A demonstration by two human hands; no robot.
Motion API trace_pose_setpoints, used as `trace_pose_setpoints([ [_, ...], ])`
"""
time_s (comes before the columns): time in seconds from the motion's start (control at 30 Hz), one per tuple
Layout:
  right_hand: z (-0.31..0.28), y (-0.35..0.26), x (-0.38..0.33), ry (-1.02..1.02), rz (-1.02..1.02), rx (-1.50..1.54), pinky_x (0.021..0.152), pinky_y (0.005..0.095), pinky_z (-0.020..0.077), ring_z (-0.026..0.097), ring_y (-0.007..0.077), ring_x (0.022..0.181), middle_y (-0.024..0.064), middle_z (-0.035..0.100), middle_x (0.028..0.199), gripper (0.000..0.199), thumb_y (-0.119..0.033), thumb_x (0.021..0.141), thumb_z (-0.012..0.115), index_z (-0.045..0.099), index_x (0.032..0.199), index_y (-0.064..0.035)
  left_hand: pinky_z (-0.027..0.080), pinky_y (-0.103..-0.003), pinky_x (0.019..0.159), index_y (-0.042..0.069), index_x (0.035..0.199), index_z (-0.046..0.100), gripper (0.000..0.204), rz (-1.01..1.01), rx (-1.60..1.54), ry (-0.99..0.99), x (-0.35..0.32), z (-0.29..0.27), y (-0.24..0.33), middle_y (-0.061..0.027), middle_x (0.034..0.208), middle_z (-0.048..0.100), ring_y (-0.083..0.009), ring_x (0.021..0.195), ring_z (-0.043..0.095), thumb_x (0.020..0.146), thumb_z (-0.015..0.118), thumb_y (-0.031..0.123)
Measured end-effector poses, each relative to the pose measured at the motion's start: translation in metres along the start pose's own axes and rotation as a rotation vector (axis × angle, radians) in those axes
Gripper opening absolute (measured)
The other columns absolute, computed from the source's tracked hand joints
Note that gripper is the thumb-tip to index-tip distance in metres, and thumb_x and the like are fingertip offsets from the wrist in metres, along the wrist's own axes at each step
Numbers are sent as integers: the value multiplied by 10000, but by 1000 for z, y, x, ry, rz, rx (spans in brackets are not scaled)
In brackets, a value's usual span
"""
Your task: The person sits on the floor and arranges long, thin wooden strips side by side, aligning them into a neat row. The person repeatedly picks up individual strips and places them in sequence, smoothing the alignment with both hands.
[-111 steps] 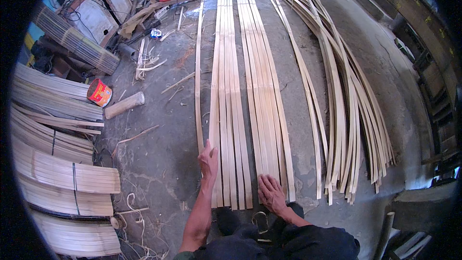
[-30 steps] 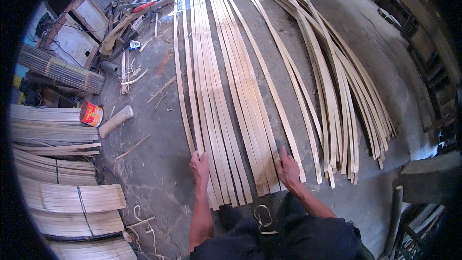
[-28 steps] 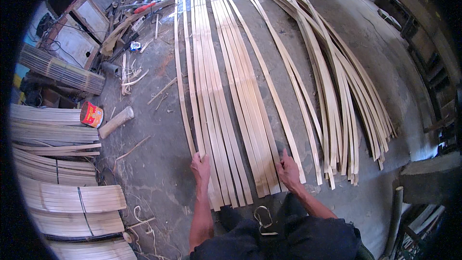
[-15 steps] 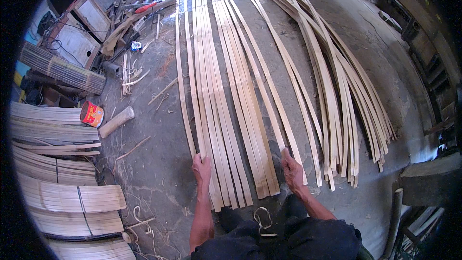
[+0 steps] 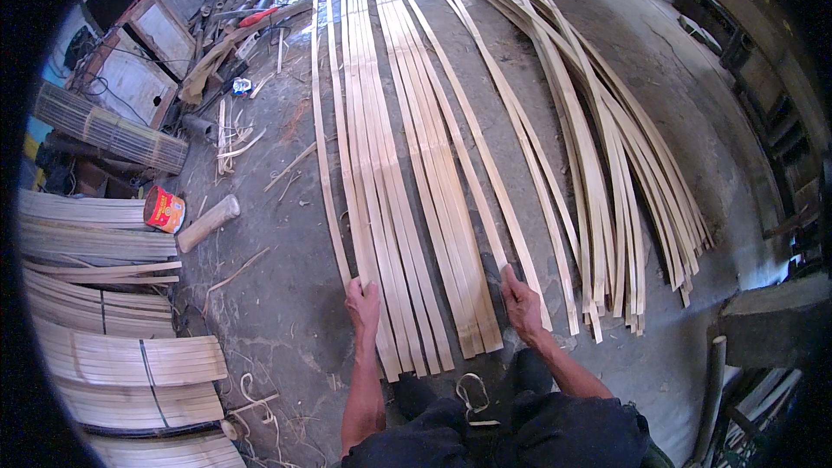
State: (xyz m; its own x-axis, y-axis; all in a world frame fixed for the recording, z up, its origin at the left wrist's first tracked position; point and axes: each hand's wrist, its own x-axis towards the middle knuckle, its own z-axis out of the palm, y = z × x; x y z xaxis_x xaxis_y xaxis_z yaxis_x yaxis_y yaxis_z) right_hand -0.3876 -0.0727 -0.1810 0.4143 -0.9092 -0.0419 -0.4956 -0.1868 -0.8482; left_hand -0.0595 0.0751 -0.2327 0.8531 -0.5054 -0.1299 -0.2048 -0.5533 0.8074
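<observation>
Long pale bamboo strips [image 5: 381, 182] lie side by side on the floor in front of me, running away from my knees. At the left edge of this row, my left hand [image 5: 363, 305] is closed on the near end of the outermost bamboo strip [image 5: 326, 182]. My right hand [image 5: 523, 305] pinches the near part of another bamboo strip [image 5: 472, 195], just right of a close-set group of strips [image 5: 446, 225]. Its fingertips are partly hidden. One more loose strip [image 5: 498, 182] passes beside my right hand.
A crossed heap of bamboo strips [image 5: 607, 173] fans out at the right. Tied strip bundles [image 5: 130, 360], a red-orange tin [image 5: 165, 210] and a short wooden cylinder [image 5: 208, 224] stand or lie at the left. A curled strip [image 5: 472, 394] lies between my feet.
My right hand has shifted slightly left with its strip, nearer the close-set group. My left hand stays at the left edge strip.
</observation>
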Motion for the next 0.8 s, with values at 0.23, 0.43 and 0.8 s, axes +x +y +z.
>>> trace_pose_setpoints([
  [0.23,4,-1,-5,43,28,116,803,240,463,547,94,883,46,642,966,424,-138,1006,571,497,1418,-74,514,-350,612,-19,1093,626,321,-55,-102,-30,-7,-3,25,-109,791,658,-187,644,638,873,640,213],
  [0.43,-12,-32,-8,112,17,125,768,250,470,554,90,848,15,648,954,431,-161,989,607,523,1397,-53,506,-329,574,-18,1082,623,306,-15,-119,-28,-8,-7,23,-88,764,644,-157,622,624,887,633,217],
  [0.8,-28,-56,-9,152,127,66,581,243,363,383,79,661,-35,451,733,455,-232,976,630,537,1390,-66,492,-307,532,-28,1088,591,285,-54,-211,-43,-18,-11,43,-68,738,620,-139,584,600,947,580,219],
])
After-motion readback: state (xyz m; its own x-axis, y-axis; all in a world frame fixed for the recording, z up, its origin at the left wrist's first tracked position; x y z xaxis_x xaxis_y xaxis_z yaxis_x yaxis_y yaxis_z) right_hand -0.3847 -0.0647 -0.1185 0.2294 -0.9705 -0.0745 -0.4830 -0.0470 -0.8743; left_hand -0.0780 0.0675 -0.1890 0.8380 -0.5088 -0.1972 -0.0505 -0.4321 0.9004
